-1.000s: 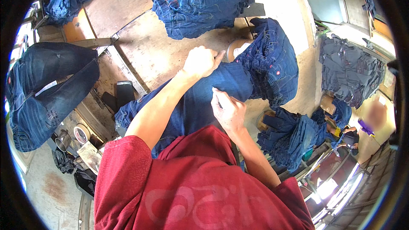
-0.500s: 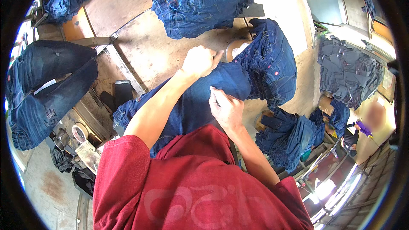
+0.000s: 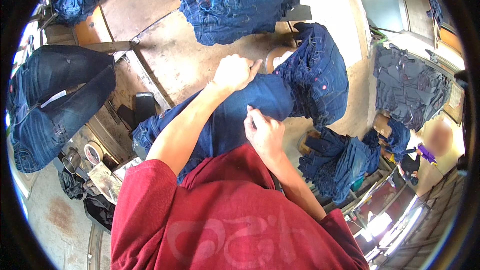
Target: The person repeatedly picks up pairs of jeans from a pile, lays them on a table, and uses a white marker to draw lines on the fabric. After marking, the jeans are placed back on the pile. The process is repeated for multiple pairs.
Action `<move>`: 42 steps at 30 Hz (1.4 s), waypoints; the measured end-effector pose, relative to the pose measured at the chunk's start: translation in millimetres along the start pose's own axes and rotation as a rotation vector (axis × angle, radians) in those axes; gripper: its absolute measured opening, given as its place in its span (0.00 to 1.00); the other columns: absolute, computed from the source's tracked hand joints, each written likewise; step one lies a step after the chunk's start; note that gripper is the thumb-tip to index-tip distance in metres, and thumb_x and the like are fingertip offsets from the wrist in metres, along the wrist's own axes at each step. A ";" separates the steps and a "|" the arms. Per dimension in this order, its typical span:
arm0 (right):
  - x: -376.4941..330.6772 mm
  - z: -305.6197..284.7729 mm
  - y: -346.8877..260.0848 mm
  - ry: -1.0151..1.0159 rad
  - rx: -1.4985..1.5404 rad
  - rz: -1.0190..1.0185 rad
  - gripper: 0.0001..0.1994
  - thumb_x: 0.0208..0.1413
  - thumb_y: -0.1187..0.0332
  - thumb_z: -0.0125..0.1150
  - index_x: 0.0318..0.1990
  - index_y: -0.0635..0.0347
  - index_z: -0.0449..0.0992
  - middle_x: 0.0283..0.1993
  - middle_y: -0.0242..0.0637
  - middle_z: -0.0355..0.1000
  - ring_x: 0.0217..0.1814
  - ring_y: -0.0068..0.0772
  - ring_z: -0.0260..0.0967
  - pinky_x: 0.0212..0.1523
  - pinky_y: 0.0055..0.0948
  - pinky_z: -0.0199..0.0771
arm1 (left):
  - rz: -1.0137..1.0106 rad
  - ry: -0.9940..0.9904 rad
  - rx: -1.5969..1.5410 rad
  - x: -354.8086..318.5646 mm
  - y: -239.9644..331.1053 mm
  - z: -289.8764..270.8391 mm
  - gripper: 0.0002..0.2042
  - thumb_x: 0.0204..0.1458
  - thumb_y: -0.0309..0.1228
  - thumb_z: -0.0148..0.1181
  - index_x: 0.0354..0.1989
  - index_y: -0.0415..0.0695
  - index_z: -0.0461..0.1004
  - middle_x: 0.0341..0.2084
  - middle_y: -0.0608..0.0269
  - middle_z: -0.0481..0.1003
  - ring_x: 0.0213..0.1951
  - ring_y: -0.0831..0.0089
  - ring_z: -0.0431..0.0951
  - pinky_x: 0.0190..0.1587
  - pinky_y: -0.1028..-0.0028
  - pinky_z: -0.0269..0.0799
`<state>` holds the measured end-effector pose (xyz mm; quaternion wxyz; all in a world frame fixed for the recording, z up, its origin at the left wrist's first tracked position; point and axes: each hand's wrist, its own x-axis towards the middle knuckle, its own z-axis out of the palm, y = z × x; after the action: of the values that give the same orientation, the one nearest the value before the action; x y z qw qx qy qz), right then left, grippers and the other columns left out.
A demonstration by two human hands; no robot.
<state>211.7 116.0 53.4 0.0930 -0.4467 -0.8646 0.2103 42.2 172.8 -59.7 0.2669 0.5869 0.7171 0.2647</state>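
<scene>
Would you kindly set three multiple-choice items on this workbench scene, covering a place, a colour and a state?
1. Where does the left hand rest?
A on the jeans on the bench
B on the floor
C on a window

2. What colour is the person's shirt?
A green
B red
C white

3. How is the right hand?
A flat and open
B hanging in the air
C fingers pinching denim

Answers: 1 A, its fist presses the jeans laid across the bench. 2 B, the cloth is plainly red. 3 C, its curled fingers grip the fabric.
</scene>
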 end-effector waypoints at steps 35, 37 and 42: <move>-22.7 -14.8 -72.7 -0.080 0.631 0.112 0.09 0.63 0.78 0.70 0.50 0.60 0.86 0.43 0.42 0.88 0.36 0.29 0.88 0.40 0.29 0.87 | -0.110 -0.555 -0.307 -152.3 -77.0 -184.9 0.26 0.58 0.52 0.75 0.46 0.36 0.87 0.35 0.35 0.83 0.39 0.43 0.87 0.44 0.55 0.80; -25.4 4.9 -95.1 -0.057 0.451 -0.044 0.09 0.62 0.74 0.71 0.49 0.57 0.86 0.40 0.40 0.87 0.32 0.35 0.86 0.35 0.32 0.86 | -0.100 -0.609 -0.230 -148.5 -90.9 -180.0 0.21 0.62 0.47 0.72 0.45 0.37 0.87 0.32 0.36 0.82 0.35 0.45 0.85 0.40 0.55 0.78; -20.5 47.6 -137.4 0.027 0.237 -0.134 0.07 0.62 0.72 0.69 0.46 0.55 0.85 0.28 0.36 0.83 0.24 0.36 0.81 0.25 0.35 0.81 | 0.063 -0.456 -0.445 -142.0 -102.4 -176.2 0.17 0.65 0.41 0.71 0.39 0.35 0.86 0.28 0.39 0.81 0.30 0.48 0.83 0.37 0.56 0.76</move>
<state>106.3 15.5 72.7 0.1709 -0.3765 -0.8602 0.2984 -127.8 4.0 6.0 0.5343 0.5801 0.5448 0.2847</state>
